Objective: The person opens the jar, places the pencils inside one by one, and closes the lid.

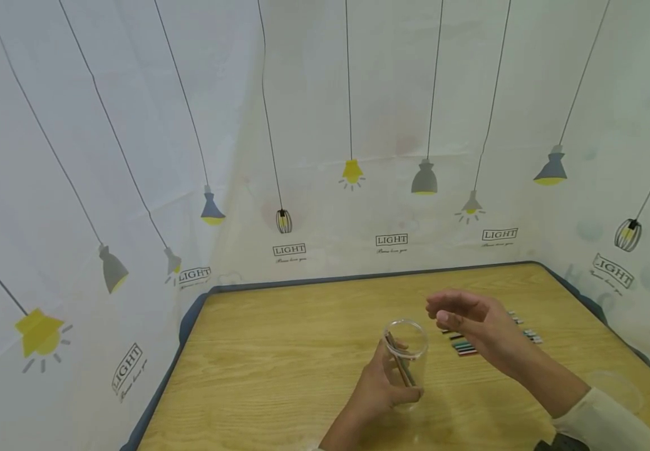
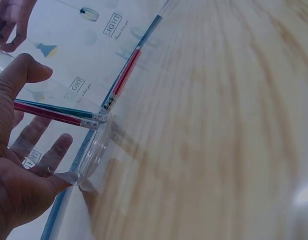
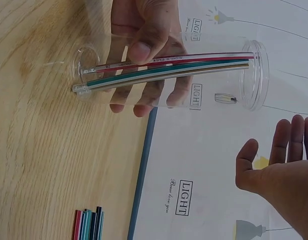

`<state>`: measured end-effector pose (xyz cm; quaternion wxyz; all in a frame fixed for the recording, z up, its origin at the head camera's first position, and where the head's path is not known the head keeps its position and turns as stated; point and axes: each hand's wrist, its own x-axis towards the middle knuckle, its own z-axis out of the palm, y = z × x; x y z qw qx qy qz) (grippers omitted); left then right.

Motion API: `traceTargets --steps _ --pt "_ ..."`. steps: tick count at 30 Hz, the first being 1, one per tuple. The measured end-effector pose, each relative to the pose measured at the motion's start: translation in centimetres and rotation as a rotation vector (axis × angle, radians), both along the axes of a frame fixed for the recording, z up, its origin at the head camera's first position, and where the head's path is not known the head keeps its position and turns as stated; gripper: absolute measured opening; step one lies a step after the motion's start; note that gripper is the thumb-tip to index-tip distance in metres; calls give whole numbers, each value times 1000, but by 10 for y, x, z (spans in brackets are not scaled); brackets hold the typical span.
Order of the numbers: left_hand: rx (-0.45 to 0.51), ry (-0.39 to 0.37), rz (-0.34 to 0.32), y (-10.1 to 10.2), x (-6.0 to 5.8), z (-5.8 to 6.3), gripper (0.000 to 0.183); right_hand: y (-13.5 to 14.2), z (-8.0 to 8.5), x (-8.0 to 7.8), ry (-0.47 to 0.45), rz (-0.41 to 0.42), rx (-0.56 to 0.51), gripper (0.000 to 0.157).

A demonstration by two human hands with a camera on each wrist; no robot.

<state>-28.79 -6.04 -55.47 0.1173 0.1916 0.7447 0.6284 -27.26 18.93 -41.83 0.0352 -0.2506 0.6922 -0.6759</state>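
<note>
My left hand [image 1: 376,383] grips a clear plastic cylinder [image 1: 417,364] around its side, above the table, with its open rim up. Several pencils [image 3: 164,67] lean inside it, red, green and gold among them, their eraser ends at the bottom. Past the rim, to the right, my right hand [image 1: 479,319] is raised with its fingers extended and thumb apart, holding nothing. Beyond and partly behind that hand, a group of loose pencils [image 1: 464,348] lies on the table.
The wood-grain table [image 1: 280,351] has a blue-grey edge, with a pale wall sheet [image 1: 314,125] printed with lamps around it. A clear round lid [image 1: 620,391] lies at the right, near my right sleeve [image 1: 601,416].
</note>
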Motion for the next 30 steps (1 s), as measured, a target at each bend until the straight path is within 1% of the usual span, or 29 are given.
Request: traceTargets --steps 3,5,10,15,20,25,30 --pt "0 2 1 0 0 0 82 1 -1 1 5 -1 -2 30" --pt "3 3 -2 0 -1 0 81 2 -2 2 5 -14 18 29" --pt "8 16 -3 0 -1 1 79 6 -3 4 -1 -69 99 29" --pt "5 22 -10 0 -1 0 79 14 -8 2 1 -113 172 28" --pt "14 17 -24 0 -1 -1 79 25 -17 -1 2 -130 229 29" --pt "32 13 -38 0 -1 -1 78 41 -28 -6 35 -165 353 29" --pt "33 5 -38 -1 0 -1 79 62 -44 -14 107 -216 474 25"
